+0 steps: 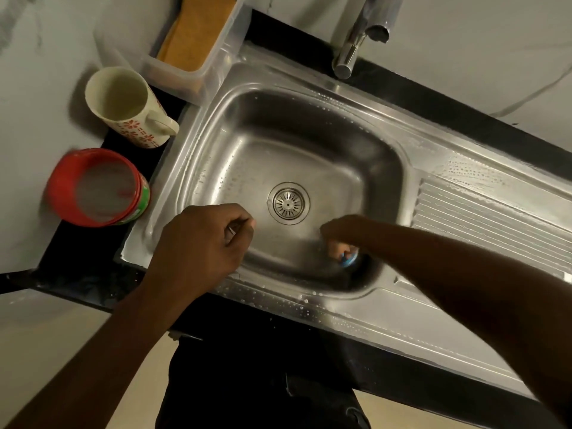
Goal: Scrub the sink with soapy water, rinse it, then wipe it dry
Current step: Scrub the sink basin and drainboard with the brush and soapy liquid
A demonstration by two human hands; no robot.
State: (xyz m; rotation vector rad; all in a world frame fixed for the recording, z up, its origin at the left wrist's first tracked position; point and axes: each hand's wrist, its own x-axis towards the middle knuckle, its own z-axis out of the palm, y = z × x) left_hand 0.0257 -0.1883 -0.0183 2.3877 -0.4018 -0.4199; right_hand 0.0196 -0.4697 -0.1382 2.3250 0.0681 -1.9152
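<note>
Sink [312,134]: stainless steel, set in a black counter [80,267]. It is seen from above, with the basin at centre and a ribbed drainboard [489,218] to its right. Water droplets are seen on the near rim and the far right rim.

Drain [288,203]: a round metal strainer in the basin floor, between the two hands.

Right hand [343,235]: it is lowered into the basin at the near wall. The fingers are closed round a scrubber [348,259], of which only a blue edge and a pale part are seen. The scrubber is pressed against the near right corner of the basin. This area is blurred.

Left hand [201,239]: it is held over the near left corner of the basin, with the fingers curled into a loose fist. A thin glint is seen at the fingers; whether anything is held cannot be told.

Tap [349,54]: chrome, placed behind the basin.

Mug [123,103]: cream with red flowers, placed on the counter left of the sink.

Red tub [96,187]: placed near the mug and holding cloudy liquid.

Clear box [216,57]: placed at the far left corner, with an orange cloth [195,29] inside.
</note>
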